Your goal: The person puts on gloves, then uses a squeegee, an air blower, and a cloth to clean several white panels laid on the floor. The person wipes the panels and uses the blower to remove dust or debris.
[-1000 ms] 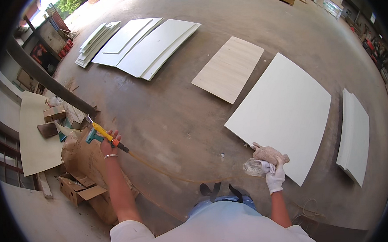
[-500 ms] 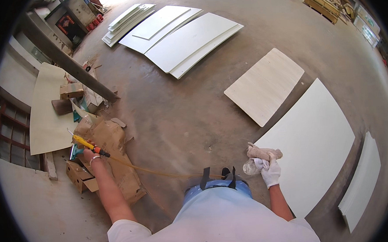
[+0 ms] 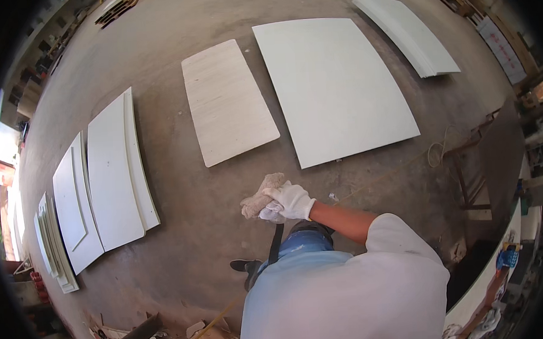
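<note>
On a brown floor, a large white panel (image 3: 341,92) lies ahead and slightly right of the gloved right hand (image 3: 293,201) — the left is out of view. That hand grips a crumpled pinkish cloth (image 3: 262,197) at its left, long axis slanting forward-right.

The dull brown floor (image 3: 186,241) carries a wood-grained board (image 3: 228,101), a large pale panel (image 3: 341,86) and stacked white panels (image 3: 109,178).

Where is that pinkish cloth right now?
In the head view, the pinkish cloth sits just below and left of centre, in the gloved right hand, below the wood-grain board.
</note>
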`<state>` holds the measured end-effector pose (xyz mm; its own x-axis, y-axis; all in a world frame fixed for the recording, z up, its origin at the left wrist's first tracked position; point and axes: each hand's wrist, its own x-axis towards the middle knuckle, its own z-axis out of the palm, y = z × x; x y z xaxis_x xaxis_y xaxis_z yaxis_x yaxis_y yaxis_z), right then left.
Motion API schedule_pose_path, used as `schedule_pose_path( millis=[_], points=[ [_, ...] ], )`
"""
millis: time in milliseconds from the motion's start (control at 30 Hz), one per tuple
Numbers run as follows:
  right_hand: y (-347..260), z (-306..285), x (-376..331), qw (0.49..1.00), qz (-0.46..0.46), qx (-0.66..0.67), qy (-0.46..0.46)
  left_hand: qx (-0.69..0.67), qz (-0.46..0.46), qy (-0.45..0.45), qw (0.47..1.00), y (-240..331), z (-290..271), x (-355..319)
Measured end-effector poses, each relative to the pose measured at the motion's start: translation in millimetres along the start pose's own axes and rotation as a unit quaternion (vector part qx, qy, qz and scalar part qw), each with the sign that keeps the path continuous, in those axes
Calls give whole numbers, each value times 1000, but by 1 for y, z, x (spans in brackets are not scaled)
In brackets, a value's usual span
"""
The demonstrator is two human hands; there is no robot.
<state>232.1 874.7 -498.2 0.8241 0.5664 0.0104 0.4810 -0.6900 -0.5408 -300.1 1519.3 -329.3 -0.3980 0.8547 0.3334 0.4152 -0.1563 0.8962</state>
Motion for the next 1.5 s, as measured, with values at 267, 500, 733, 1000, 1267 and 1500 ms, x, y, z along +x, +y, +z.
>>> schedule_pose_path(
  millis=[267,500,733,1000,1267,1500],
  points=[
    [-190,96,11,995,92,45,20,-11,31,-108,994,-5,127,126],
    [-284,151,58,996,24,83,37,-17,62,-92,994,-5,122,239],
    [-318,175,74,998,-35,56,26,-78,96,-51,991,42,15,411],
    [-326,167,84,994,-100,22,33,-131,4,-215,968,-90,81,331],
    [-341,147,86,993,-109,4,54,-23,-56,-282,957,-218,164,171],
    [-359,143,98,993,-102,-40,41,124,-105,-280,946,-320,174,60]
  ],
)
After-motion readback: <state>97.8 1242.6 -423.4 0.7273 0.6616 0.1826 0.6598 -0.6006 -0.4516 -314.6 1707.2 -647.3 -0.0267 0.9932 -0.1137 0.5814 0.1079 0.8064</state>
